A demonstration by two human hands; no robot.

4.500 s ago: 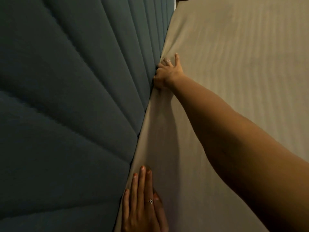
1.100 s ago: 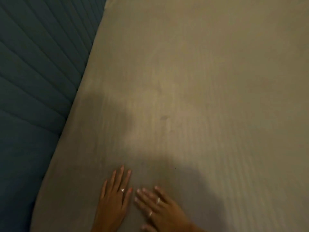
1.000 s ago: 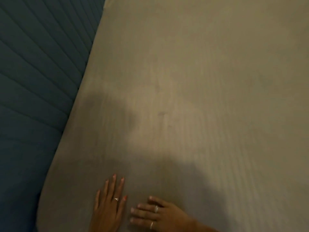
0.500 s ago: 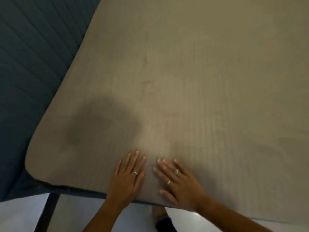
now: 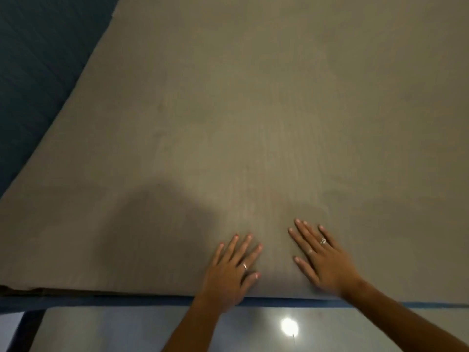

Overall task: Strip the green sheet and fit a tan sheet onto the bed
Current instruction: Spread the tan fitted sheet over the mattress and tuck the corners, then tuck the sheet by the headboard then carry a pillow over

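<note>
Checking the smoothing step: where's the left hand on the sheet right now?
In the head view, the left hand lies flat on the tan sheet near its front edge, beside the right hand.

Your left hand (image 5: 228,273) and right hand (image 5: 324,260) lie flat, side by side, apart, on the smooth tan fitted sheet (image 5: 253,123) near the bed's near edge. The padded dark-blue headboard (image 5: 38,72) stands left; the glossy floor (image 5: 127,331) lies below.
</note>
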